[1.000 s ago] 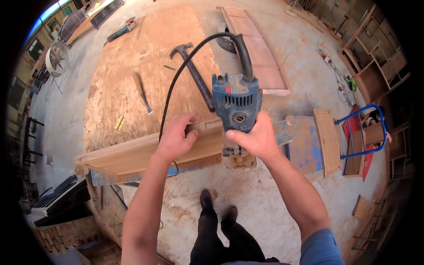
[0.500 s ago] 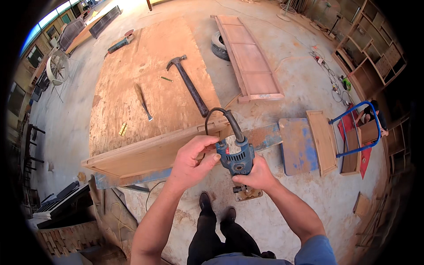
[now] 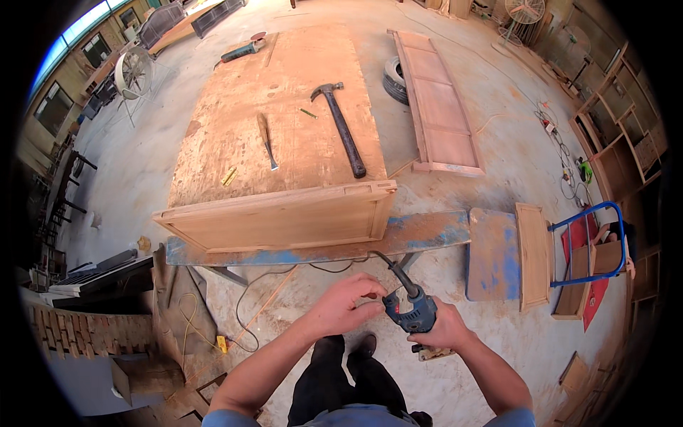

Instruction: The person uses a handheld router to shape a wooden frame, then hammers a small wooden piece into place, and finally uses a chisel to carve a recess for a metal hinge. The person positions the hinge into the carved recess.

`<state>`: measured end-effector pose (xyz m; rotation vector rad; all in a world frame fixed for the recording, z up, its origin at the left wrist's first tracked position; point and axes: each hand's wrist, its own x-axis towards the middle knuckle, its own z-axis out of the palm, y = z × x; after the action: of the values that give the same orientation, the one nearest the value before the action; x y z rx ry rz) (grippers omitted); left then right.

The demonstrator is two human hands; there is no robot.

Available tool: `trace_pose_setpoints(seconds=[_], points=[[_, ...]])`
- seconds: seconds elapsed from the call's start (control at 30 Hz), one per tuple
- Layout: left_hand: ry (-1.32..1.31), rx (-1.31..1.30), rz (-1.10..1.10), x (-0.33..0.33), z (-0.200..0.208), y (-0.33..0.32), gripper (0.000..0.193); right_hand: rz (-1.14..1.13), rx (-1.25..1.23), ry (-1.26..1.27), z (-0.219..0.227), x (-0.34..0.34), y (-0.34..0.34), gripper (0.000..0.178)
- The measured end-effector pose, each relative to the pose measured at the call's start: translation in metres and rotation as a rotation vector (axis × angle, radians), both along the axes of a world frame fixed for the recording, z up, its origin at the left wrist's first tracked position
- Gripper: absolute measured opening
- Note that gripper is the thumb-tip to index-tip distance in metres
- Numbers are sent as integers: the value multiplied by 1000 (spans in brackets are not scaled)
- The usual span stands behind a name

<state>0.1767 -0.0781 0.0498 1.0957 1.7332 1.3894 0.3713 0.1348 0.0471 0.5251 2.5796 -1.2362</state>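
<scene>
My right hand (image 3: 447, 326) is wrapped around the body of a blue trim router (image 3: 416, 313), held low in front of me. The router's cord rises from its upper end, and its base plate shows below my fingers. Just left of the tool, my left hand (image 3: 348, 306) is open, thumb and forefinger apart, the fingertips close to the router's upper end. Beyond my hands, a framed wooden panel (image 3: 284, 219) stands on its long edge on a blue-painted bench (image 3: 434, 233).
A plywood tabletop (image 3: 235, 135) holds a hammer (image 3: 341, 132), a chisel (image 3: 267, 142), a folding rule (image 3: 228, 176), a small pencil-like stub (image 3: 308, 113) and an angle grinder (image 3: 243, 50). Right: another panel (image 3: 445, 107), a blue-framed cart (image 3: 617, 242), a person (image 3: 617, 231). A cord (image 3: 245, 313) crosses the floor.
The router and both hands have come down and nearer to me, away from the panel. The view has shifted, showing more floor at the left, including a yellow plug or socket.
</scene>
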Motion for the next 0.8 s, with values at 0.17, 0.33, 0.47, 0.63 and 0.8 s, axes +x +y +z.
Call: trace_pose_setpoints(seconds=[0.17, 0.33, 0.47, 0.63, 0.8], points=[[-197, -5, 255, 5, 20, -32, 49, 500, 206, 18, 32, -1, -1, 70], [-324, -469, -342, 44, 21, -42, 89, 969, 392, 405, 49, -29, -27, 50], [-826, -259, -222, 75, 2, -83, 85, 1183, 443, 564, 50, -66, -61, 47], [-765, -395, -47, 62, 34, -160, 79, 1440, 355, 627, 77, -128, -144, 48], [-506, -384, 153, 34, 72, -230, 68, 1564, 295, 747, 74, -186, -232, 47]])
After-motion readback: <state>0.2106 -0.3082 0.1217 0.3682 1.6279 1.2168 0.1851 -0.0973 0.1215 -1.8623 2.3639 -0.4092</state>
